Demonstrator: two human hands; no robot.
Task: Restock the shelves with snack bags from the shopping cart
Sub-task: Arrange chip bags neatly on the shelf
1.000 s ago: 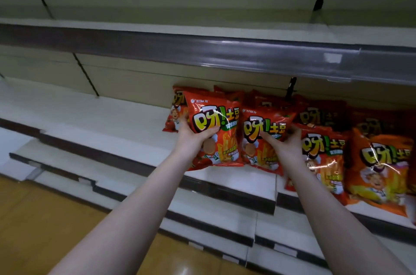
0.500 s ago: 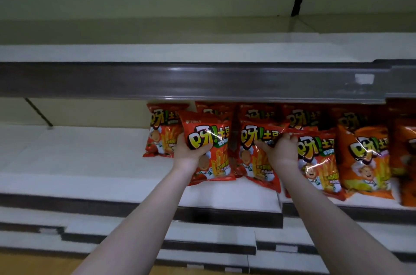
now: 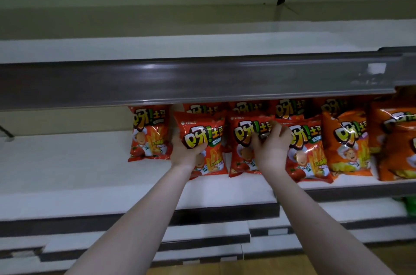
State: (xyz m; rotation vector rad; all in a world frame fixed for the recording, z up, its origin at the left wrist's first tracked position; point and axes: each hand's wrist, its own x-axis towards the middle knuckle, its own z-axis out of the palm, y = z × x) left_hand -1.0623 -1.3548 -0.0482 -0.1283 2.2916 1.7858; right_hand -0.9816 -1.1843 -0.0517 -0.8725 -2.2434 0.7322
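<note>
The left hand [image 3: 185,154] grips the left bag [image 3: 207,126] by its left edge, thumb laid across the front under the lettering and the other fingers hidden behind the bag. The right hand's [image 3: 273,151] fingers [image 3: 281,134] are curled and, with the thumb, pinch the crumpled upper right part of the right bag [image 3: 239,157]. Both bags are red and stand upright side by side at centre frame on the white shelf [image 3: 67,162], just beside each other. Each front shows a large yellow "呀!" with "土豆" next to it, a cartoon chef, fries and a tomato; the small white mark at the top left corner is too blurred to read. More red bags [image 3: 148,133] with the same print stand behind and to either side, and orange bags [image 3: 346,144] fill the right of the frame. A grey rail [image 3: 180,81] crosses above them all.
</note>
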